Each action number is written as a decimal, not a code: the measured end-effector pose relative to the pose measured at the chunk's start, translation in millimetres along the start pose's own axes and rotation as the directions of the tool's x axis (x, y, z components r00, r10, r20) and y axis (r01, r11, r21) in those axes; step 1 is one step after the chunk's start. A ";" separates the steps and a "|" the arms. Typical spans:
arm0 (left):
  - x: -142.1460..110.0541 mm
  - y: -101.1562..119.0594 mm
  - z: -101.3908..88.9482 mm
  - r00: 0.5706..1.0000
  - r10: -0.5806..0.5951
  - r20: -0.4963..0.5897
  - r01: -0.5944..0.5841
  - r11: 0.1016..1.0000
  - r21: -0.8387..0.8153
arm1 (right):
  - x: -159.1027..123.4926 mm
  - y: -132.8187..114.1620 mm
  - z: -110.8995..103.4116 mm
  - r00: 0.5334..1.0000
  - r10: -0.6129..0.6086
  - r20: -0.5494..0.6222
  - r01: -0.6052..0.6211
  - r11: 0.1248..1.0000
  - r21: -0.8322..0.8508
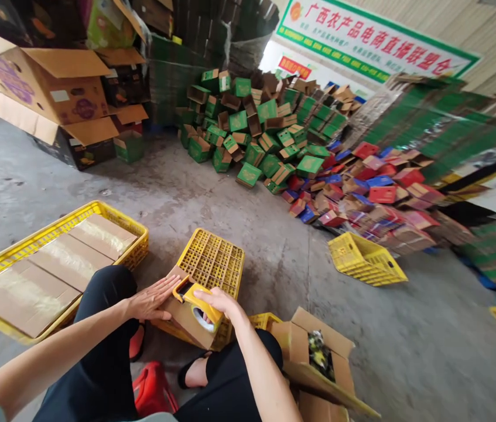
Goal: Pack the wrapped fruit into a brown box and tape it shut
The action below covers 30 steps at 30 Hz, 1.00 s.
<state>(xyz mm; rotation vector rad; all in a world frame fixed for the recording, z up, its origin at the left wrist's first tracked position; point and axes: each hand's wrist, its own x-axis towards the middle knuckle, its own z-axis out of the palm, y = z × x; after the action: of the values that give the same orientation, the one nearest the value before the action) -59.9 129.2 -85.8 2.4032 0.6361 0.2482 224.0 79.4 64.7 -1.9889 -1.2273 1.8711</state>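
A small brown cardboard box [185,319] rests on an upturned yellow plastic crate [212,258] in front of my knees. My left hand [153,298] lies flat with fingers stretched on the box's left top edge. My right hand [218,301] is closed round a yellow tape dispenser [198,305] that sits on top of the box. My legs in black trousers frame the box on both sides.
A long yellow crate [6,255] holding taped brown boxes lies at my left. An open carton [313,351] with dark contents sits at my right. Another yellow crate [366,258] lies on the concrete floor. A big heap of green, red and blue small boxes [300,152] fills the back.
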 end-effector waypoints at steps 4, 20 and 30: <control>3.0 0.4 6.1 1.000 0.021 0.023 -0.021 1.000 -0.005 | -5.1 11.9 -3.4 1.000 0.020 0.001 -0.020 1.000 0.015; 12.5 -21.0 34.7 0.975 0.218 0.037 -0.221 0.945 0.241 | -37.7 80.9 -5.1 0.987 -0.032 -0.158 0.040 0.998 0.048; 37.7 6.0 53.2 0.976 0.207 0.073 -0.219 0.936 0.274 | -37.1 81.3 -5.3 0.979 -0.042 -0.200 0.049 0.998 0.028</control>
<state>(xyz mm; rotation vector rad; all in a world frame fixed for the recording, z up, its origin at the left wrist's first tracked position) -7.7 115.8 -123.0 2.7483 0.4118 0.2074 269.3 4.9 44.9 -2.0540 -1.1682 1.6139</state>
